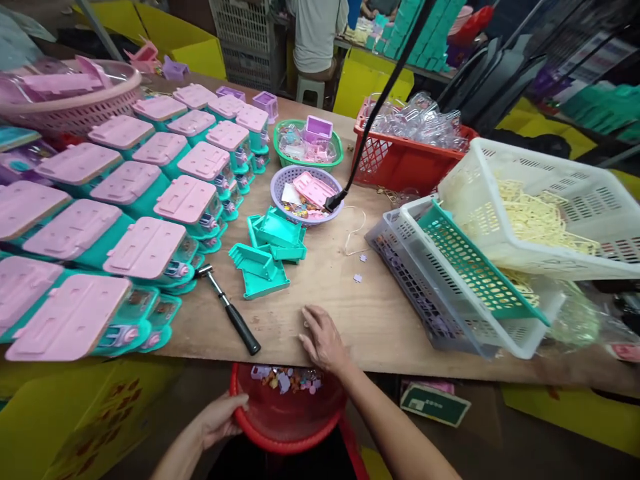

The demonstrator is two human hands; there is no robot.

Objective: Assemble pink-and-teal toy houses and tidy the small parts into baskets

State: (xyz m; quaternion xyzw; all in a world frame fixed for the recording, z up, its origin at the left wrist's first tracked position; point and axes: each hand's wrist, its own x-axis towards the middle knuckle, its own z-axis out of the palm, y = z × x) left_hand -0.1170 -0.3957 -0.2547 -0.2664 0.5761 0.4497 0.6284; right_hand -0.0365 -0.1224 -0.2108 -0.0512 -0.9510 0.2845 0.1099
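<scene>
Held by its left rim, a red basin point(295, 430) sits below the table's front edge. My left hand point(224, 417) is closed on that rim, thumb on top. Small mixed plastic pieces point(290, 380) lie at the basin's far side. Just above it, my right hand point(323, 339) rests low over the tabletop, fingers apart and slightly bent, with nothing visible in them. A hammer point(230, 310) with a black handle lies to its left. Beyond are several teal plastic trays point(265, 280). Two little lilac pieces point(357, 278) lie on the wood farther off.
Rows of pink-lidded teal boxes point(145, 247) fill the table's left side. A purple basket point(307, 217) and green basket point(280, 157) stand mid-back, a red crate point(400, 163) behind. White crates point(480, 220) lean at right. A black cable point(373, 113) hangs down. A person point(315, 40) sits beyond.
</scene>
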